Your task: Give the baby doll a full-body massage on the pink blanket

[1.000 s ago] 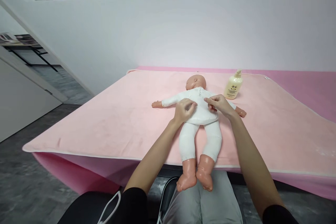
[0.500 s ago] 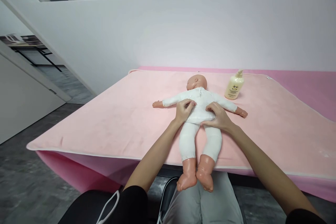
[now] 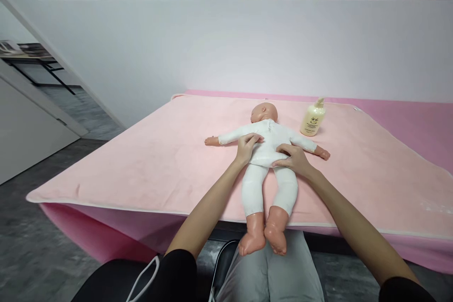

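The fingers of the left hand (image 3: 247,147) curl loosely together on one side of the doll (image 3: 268,151), thumb close in; whether they pinch its white top I cannot tell. The right hand (image 3: 296,158) rests lower on the other side, thumb and fingers parted in a loose C around the edge of the torso, the thumb near the hem, with no closed grip showing.

The doll lies directly between the hands, seemingly face down. Its long axis runs straight away from the person: head (image 3: 264,112) toward the wall (image 3: 226,47), feet (image 3: 252,240) out past the near edge, above the lap (image 3: 283,269). Both hands touch it, the left nearer the head.

Beyond the doll's arm on the right, a pump bottle (image 3: 313,118) stands upright, nearer the right hand. Its label carries a dark emblem and lines of print too small to read. All this sits on a pink blanket (image 3: 141,160) over the tabletop (image 3: 406,127).
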Demonstrator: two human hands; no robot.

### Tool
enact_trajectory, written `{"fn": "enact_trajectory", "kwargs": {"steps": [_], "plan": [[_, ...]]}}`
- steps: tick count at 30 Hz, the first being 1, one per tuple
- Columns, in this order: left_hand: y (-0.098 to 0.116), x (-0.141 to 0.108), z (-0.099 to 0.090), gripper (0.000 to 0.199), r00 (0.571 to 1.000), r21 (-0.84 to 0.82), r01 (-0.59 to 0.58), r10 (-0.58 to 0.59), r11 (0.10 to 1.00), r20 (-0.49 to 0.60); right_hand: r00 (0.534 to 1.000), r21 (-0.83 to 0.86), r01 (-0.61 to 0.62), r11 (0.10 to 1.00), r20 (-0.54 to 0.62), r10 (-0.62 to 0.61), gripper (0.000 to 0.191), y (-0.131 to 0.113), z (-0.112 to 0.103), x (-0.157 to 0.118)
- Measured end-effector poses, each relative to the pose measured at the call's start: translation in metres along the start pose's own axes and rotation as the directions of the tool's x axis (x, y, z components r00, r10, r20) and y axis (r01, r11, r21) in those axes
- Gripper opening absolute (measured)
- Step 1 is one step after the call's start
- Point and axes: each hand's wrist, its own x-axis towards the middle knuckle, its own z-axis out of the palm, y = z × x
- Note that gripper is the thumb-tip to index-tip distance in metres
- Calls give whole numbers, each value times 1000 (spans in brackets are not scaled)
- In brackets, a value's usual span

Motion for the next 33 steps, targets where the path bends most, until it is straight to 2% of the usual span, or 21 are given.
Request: {"fn": "enact_trajectory", "kwargs": {"steps": [10, 14, 16, 18, 21, 25, 33], "plan": [[9, -2, 1, 20, 994, 105, -45, 34, 993, 107, 996, 141, -80, 987, -26, 84, 32, -1, 5, 3], [20, 1, -2, 21, 985, -19, 105, -102, 994, 139, 989, 275, -146, 950, 7, 150, 31, -7, 4, 4], [26, 1, -5, 23, 970, -4, 165, -162, 986, 184, 984, 314, -178, 933, 32, 177, 31, -9, 2, 4], [29, 1, -9, 24, 960, 131, 134, -161, 982, 229, 981, 329, -193, 925, 53, 186, 30, -10, 0, 5], [31, 0, -15, 29, 931, 368, -3, -132, 930, 341, 981, 327, -196, 925, 70, 183, 28, -9, -2, 5], [27, 0, -21, 41, 862, 418, -70, -156, 906, 482, 982, 321, -189, 928, 86, 171, 27, -9, -2, 5], [17, -1, -15, 29, 901, 437, -124, -83, 891, 426, 982, 280, -187, 942, 88, 169, 29, -17, -3, 7]]}}
